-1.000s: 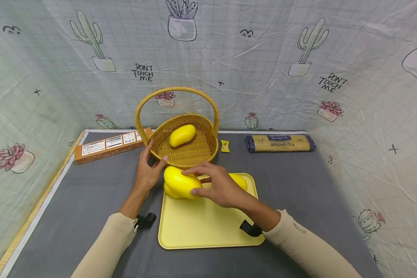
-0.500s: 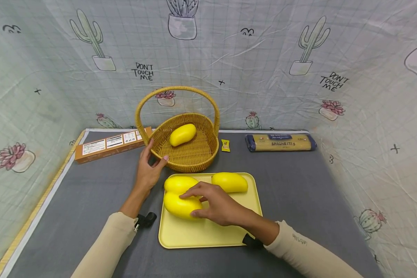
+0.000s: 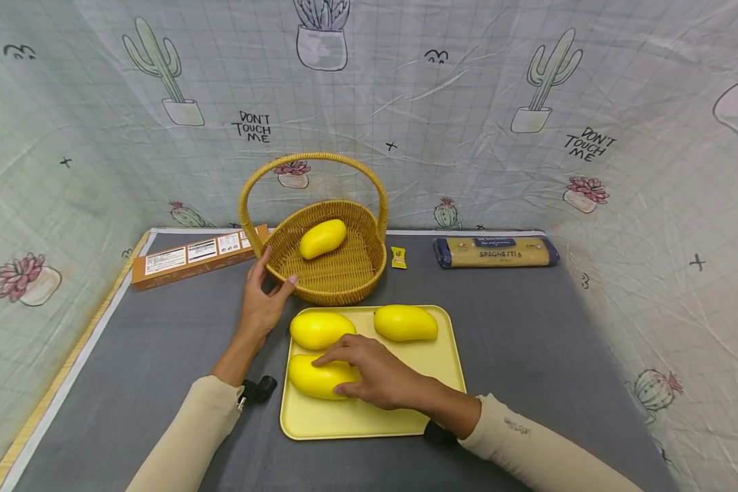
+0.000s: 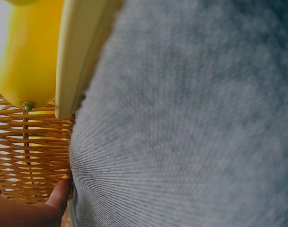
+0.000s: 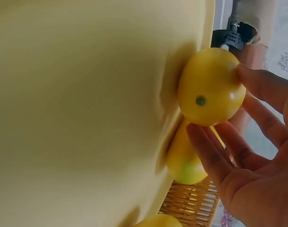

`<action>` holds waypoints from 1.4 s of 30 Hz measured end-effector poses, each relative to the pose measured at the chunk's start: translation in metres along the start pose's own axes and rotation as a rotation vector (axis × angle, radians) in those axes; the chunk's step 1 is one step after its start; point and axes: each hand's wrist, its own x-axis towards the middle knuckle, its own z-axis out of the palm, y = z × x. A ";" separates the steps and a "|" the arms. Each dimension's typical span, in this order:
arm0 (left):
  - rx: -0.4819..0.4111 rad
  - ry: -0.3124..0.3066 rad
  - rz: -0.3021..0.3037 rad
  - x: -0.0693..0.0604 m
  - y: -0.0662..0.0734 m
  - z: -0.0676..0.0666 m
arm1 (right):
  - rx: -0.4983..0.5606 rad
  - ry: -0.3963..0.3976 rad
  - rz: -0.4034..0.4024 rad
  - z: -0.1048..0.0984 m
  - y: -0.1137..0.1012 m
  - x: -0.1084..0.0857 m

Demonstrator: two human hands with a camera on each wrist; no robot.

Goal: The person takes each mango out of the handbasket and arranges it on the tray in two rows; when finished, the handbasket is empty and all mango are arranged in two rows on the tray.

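A yellow mango [image 3: 312, 378] lies at the tray's left side, its long side toward a second mango [image 3: 321, 331] just behind it. My right hand [image 3: 375, 372] grips the nearer one by its right end. In the right wrist view the thumb and fingers touch opposite sides of that mango [image 5: 211, 90]. My left hand [image 3: 263, 301] holds the left side of the wicker basket [image 3: 338, 295], and its thumb [image 4: 60, 193] presses against the wicker in the left wrist view. One mango [image 3: 323, 239] lies inside the basket. Another mango [image 3: 406, 322] sits at the tray's back right.
The pale yellow tray [image 3: 393, 417] lies in front of the basket. A brown box [image 3: 190, 258] is at the back left, partly behind the basket handle. A small yellow packet [image 3: 398, 257] and a spaghetti pack [image 3: 497, 253] lie toward the back right.
My right hand has brought its mango down and toward me, from above the rear left mango to the tray's surface in front of it. My left hand stays at the basket.
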 end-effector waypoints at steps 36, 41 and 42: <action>-0.031 -0.003 0.008 0.000 -0.003 -0.001 | -0.111 0.297 -0.046 -0.091 0.007 0.037; -0.037 -0.004 0.005 0.003 -0.007 0.000 | -0.128 0.344 -0.041 -0.106 0.016 0.052; -0.037 -0.003 0.005 0.003 -0.008 0.000 | -0.129 0.348 -0.039 -0.108 0.019 0.056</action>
